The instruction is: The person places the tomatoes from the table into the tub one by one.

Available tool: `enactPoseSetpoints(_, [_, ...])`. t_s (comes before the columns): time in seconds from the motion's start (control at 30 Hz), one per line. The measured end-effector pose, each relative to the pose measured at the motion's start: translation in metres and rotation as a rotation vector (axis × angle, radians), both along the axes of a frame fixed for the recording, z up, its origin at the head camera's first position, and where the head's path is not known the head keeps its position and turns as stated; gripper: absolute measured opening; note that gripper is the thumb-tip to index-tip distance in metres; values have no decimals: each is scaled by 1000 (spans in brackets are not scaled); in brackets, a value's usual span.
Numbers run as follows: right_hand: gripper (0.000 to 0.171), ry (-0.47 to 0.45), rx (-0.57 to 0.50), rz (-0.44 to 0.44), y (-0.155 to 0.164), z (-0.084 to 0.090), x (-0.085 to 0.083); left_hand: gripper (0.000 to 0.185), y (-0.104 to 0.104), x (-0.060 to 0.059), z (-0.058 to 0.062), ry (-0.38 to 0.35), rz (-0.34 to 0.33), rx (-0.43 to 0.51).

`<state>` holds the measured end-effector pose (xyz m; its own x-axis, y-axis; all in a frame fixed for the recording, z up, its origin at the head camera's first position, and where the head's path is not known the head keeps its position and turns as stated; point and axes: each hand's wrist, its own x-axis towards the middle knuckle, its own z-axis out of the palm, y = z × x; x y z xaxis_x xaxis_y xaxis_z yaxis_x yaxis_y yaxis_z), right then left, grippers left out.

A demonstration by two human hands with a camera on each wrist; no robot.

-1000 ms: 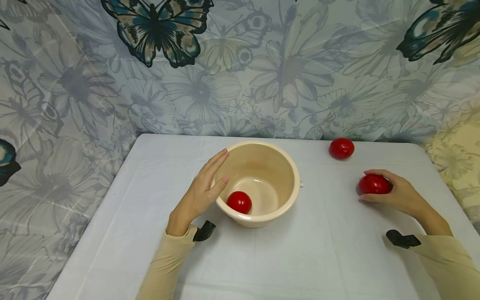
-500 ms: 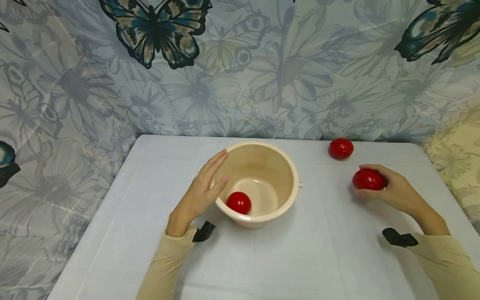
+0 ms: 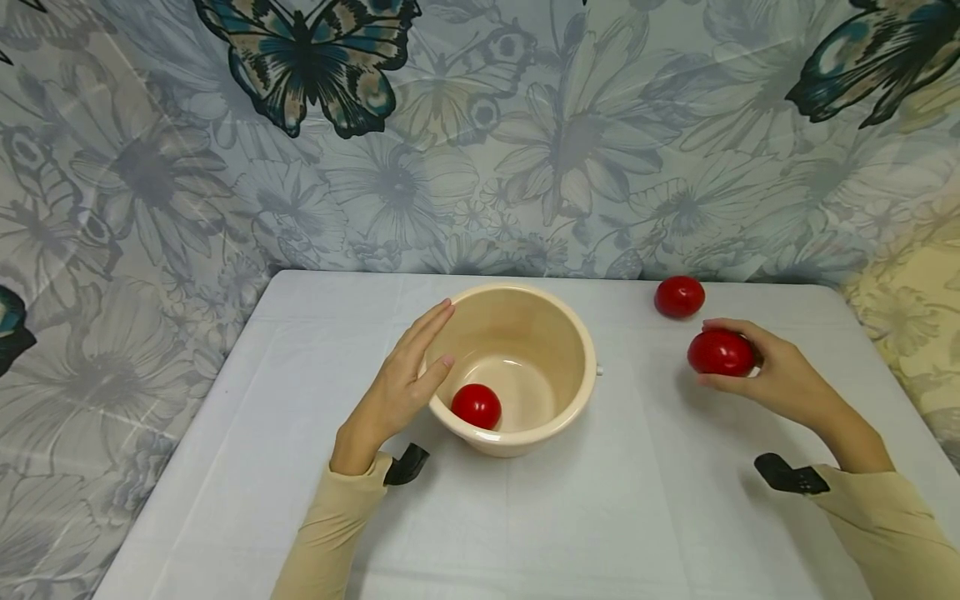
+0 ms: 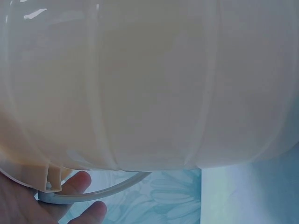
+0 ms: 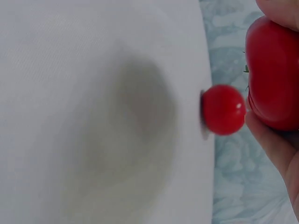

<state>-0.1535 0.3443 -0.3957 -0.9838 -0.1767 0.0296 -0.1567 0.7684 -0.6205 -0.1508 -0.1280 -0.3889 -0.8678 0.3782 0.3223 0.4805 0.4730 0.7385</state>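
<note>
A cream plastic bowl [image 3: 577, 350] stands mid-table with one red tomato [image 3: 476, 406] inside it. My left hand [image 3: 408, 375] rests flat against the bowl's left wall, fingers straight; the left wrist view shows the bowl wall [image 4: 149, 84] filling the frame. My right hand [image 3: 757, 371] grips a second red tomato [image 3: 720, 352], lifted a little off the table to the right of the bowl. In the right wrist view that held tomato [image 5: 273, 74] is at the right edge. A third tomato [image 3: 679, 297] [image 5: 223, 109] lies on the cloth near the back edge.
A white cloth covers the table [image 3: 300, 467]. A floral and butterfly curtain [image 3: 480, 133] hangs close behind the table's back edge. Black wrist camera mounts [image 3: 783, 475] sit by both cuffs.
My right hand has lifted the tomato off the table and carried it leftward and up, toward the bowl. The left hand and the bowl have stayed still.
</note>
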Motion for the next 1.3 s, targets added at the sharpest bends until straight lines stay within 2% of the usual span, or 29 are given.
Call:
enactPoseSetpoints(0.6, [68, 118, -42, 59, -27, 22, -1, 60, -1, -1, -1, 2, -4, 4])
enactPoseSetpoints(0.77, [68, 118, -59, 39, -33, 26, -1, 60, -1, -1, -1, 8, -6, 6])
enactPoseSetpoints(1.3, [72, 183, -127, 86, -52, 42, -2, 60, 0, -2, 0, -2, -5, 0])
